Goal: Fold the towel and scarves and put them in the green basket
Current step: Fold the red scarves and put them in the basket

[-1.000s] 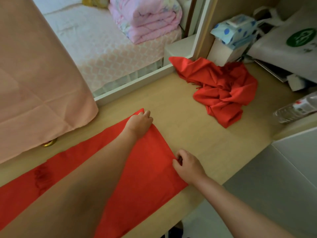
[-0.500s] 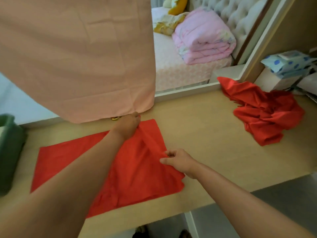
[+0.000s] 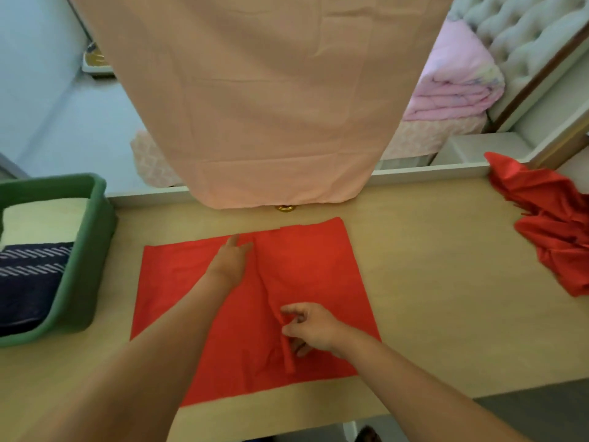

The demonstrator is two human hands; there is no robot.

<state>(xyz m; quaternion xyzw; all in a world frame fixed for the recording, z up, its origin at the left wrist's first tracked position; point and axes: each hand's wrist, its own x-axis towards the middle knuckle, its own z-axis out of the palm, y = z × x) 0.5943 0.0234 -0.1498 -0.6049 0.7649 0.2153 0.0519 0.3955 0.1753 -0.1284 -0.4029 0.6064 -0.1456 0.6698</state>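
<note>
Mid-fold on red thin-fabric scarf (image 3: 312, 269), spread as rough rectangle in centre of pale wooden tabletop (image 3: 430, 298). Left hand (image 3: 231, 261) laid on far part of scarf, fingers straight, palm down, pressing cloth to the wood. Right hand (image 3: 314, 328) nearer front edge, thumb & fingers pinching a raised ridge of same cloth; nothing else held. Ridge: approx. front to back thru the middle; top layer not yet smooth.

To do well, in my judgement: keep left palm as anchor, draw ridge gently sideways w/ right to flatten it, then align edges & corners before next fold. Avoid quick tug: risk of thin fabric sliding on smooth wood & of lower layer shifting.

Deep green plastic basket (image 3: 92, 250) at left end of table, apart from scarf, already w/ folded dark-blue striped towel (image 3: 28, 282) & pale cream cloth (image 3: 44, 218) inside. Second red scarf (image 3: 548, 228), a crumpled heap, at right end, not yet folded. Probably approx. halfway thru task.
</note>
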